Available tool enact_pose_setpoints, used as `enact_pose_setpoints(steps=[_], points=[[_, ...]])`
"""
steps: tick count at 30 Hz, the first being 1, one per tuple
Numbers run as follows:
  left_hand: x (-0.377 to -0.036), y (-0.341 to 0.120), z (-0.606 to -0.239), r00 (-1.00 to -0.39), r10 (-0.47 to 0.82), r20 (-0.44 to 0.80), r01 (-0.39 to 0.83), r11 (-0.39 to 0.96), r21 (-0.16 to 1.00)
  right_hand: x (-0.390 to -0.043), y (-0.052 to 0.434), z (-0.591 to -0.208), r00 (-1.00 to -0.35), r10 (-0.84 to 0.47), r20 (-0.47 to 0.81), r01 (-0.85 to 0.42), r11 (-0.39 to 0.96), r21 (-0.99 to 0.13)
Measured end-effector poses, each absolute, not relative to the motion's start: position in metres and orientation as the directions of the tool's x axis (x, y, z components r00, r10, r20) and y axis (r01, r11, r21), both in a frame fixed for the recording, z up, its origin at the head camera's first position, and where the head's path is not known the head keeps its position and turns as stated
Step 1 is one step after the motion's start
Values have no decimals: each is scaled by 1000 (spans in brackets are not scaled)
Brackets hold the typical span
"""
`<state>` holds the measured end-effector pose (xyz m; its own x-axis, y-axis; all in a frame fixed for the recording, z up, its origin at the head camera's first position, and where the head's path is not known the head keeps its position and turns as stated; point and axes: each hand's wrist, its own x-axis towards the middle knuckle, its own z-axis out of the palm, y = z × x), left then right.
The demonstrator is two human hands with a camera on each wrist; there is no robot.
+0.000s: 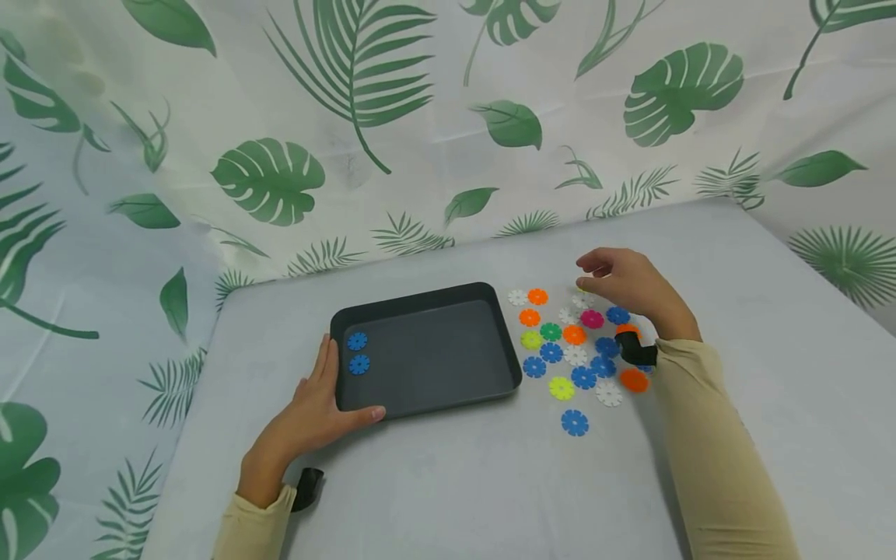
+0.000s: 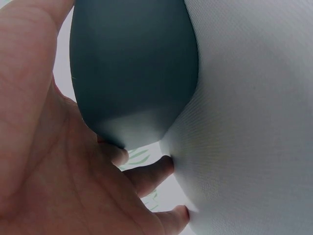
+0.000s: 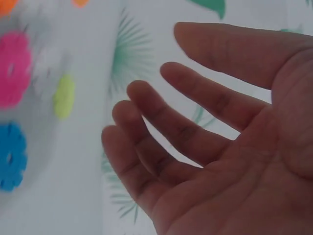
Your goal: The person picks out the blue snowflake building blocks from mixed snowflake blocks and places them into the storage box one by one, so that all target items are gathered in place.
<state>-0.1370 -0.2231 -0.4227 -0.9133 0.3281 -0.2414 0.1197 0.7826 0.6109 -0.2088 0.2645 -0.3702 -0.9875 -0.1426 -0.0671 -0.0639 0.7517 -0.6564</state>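
Observation:
My left hand [image 1: 313, 407] lies around the near left corner of a dark grey tray [image 1: 509, 342], its thumb along the front rim and its fingers spread against the left side. In the left wrist view, the fingers [image 2: 149, 177] stretch past the tray's outer wall [image 2: 134, 68] down by the tabletop. Inside the tray, near its left side, are two blue flower-shaped discs, one blue disc [image 1: 357, 341] behind the other. My right hand [image 1: 623, 284] hovers over the far side of the scattered discs, fingers loosely bent and holding nothing. Below its fingertips, a yellow disc [image 3: 63, 96] shows in the right wrist view.
Right of the tray, several loose notched discs are spread about: a pink disc [image 1: 591, 319], a green disc [image 1: 551, 331], plus orange, white, yellow and blue ones. One blue disc [image 1: 575, 422] lies nearest the front. A leaf-printed cloth [image 1: 420, 155] hangs behind the white table [image 1: 448, 490].

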Motion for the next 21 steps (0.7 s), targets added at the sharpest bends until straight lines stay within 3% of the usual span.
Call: enact_pose_setpoints(steps=[6,15,21], points=[[-136,-222,-421,-913,328,-241,120,782,612,-210,282,-379,-983,-140,-119,-35,777,-629],[-136,-223,-421,-911,331,-244,121,783,610,-209,302,-388,-948,-89,-305,106,816,-568],[-137,-224,-423,-911,333,-242,126,785,606,-209,314,-394,-935,-104,-340,119,808,-576]])
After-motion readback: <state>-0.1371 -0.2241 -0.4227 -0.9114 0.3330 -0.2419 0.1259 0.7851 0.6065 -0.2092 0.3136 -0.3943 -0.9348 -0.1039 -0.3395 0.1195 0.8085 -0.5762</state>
